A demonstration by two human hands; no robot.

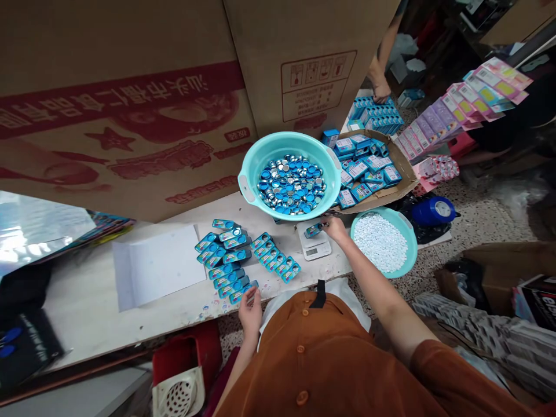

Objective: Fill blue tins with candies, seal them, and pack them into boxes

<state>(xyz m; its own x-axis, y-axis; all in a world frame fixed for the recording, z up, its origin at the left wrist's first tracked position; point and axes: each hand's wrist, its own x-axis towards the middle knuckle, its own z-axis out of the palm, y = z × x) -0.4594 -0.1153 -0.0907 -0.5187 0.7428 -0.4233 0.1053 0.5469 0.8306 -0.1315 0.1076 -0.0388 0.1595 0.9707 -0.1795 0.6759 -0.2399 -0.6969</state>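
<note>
My right hand [336,229] pinches the end of a small blue candy container [313,230] on or just above a white kitchen scale [317,252]; contact with the plate is unclear. My left hand [251,311] has curled fingers at the end of the nearest small blue container [238,294] in the left group. More such containers with round tops [223,271] lie in rows there. Between that group and the scale stands a slanting row of similar containers [275,258]. Behind the scale, a turquoise basin [247,168] holds many blue and silver round caps [291,184].
A second turquoise basin [412,246] of white tablets stands right of the scale. Behind it, a cardboard tray [406,174] holds blue boxes. Large cartons [174,116] wall off the back. White paper [163,266] lies left. Another person's hand [381,90] touches stacked blue packs.
</note>
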